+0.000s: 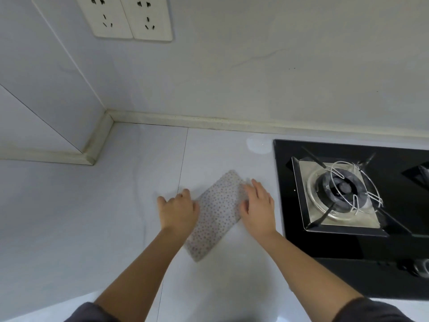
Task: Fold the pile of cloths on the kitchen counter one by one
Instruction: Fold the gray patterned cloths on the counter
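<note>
Grey dotted cloth (217, 214), L hand (178, 211) + R hand (256, 205) at edges

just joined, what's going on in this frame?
A person is folding a spotted cloth on the kitchen counter, just left of the gas stove. The cloth already lies as a narrow folded strip, set diagonally. The right hand lies flat on its right edge. The left hand is at its left edge; whether it grips or only presses is unclear. No other cloths are in view.
</note>
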The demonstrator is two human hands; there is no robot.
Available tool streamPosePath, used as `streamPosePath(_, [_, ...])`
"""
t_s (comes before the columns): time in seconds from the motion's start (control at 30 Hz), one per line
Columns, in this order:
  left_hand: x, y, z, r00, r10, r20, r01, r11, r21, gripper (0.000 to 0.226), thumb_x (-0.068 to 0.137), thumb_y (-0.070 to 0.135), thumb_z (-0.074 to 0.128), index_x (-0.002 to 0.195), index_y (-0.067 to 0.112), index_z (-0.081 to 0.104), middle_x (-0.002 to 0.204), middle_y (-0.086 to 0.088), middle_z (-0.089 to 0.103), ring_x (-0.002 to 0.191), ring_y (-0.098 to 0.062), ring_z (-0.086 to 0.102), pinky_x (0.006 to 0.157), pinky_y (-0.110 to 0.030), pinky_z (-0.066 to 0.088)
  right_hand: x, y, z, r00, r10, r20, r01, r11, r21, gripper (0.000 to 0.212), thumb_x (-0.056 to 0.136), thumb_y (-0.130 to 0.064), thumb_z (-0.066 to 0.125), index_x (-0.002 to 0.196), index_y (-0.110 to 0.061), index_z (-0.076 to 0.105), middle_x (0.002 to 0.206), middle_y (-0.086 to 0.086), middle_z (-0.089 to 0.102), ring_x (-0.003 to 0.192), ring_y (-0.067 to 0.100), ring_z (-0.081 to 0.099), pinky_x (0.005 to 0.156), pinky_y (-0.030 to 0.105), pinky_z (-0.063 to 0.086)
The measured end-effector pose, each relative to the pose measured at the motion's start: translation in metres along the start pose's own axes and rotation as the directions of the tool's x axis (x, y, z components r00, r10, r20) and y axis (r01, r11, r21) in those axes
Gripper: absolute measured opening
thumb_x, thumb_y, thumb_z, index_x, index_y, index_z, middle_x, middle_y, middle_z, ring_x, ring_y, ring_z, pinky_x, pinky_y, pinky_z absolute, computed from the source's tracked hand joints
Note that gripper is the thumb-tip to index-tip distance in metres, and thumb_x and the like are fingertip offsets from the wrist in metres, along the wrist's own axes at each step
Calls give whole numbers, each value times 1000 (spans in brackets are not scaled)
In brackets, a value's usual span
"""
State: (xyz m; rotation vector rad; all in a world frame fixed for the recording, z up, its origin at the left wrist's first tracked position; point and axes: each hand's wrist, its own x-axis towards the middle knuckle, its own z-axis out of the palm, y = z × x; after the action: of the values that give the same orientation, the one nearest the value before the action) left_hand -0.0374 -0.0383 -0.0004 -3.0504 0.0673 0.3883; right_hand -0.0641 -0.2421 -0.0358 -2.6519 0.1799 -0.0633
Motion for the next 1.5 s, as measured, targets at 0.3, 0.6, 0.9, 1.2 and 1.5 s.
streamPosePath(0.3, [-28, -19, 13, 977, 72, 200, -41, 987, -157, 31, 92, 50, 47, 85, 19, 51, 92, 2, 54, 84, -17, 59, 77, -30, 42, -62, 12, -3, 989, -122, 90, 120, 992, 27, 38, 72, 2, 60, 107, -11, 65, 106, 7, 60, 91, 30, 60, 70, 38, 47])
streamPosePath(0.6, [-54, -12, 4, 883, -12, 469, 457, 247, -855, 24, 89, 10, 60, 107, 17, 46, 96, -8, 58, 74, -18, 56, 56, -27, 46, -93, 4, 2, 942, -302, 147, 317, 944, -94, 90, 63, -5, 65, 144, -26, 31, 153, 1, 34, 140, 21, 34, 108, 38, 34])
streamPosePath(0.9, [-61, -6, -4, 817, 190, 544, 575, -315, -755, 36, 91, -10, 45, 113, 16, 54, 72, -15, 65, 62, -23, 64, 66, -34, 59, -92, -6, 10, 932, -324, 163, 303, 942, 144, 53, 91, -24, 46, 144, -17, 43, 151, 0, 42, 142, 19, 33, 116, 37, 21])
streamPosePath(1.2, [-74, -41, 5, 922, 290, 257, 228, 131, -965, 54, 86, -20, 46, 120, 20, 58, 102, -9, 74, 89, -15, 71, 73, -19, 54, -86, -6, 0, 956, -161, 246, 33, 890, 456, 44, 85, 4, 59, 124, -16, 65, 129, -8, 61, 123, 16, 53, 111, 19, 27])
streamPosePath(1.5, [-57, -29, 41, 930, 294, -221, -350, 524, -776, 46, 74, -17, 64, 105, 16, 72, 94, 5, 66, 84, -13, 66, 76, -20, 53, -84, 2, -10, 931, -174, 321, -23, 850, 526, 45, 86, 6, 59, 123, -19, 66, 129, -8, 56, 128, 13, 49, 113, 31, 33])
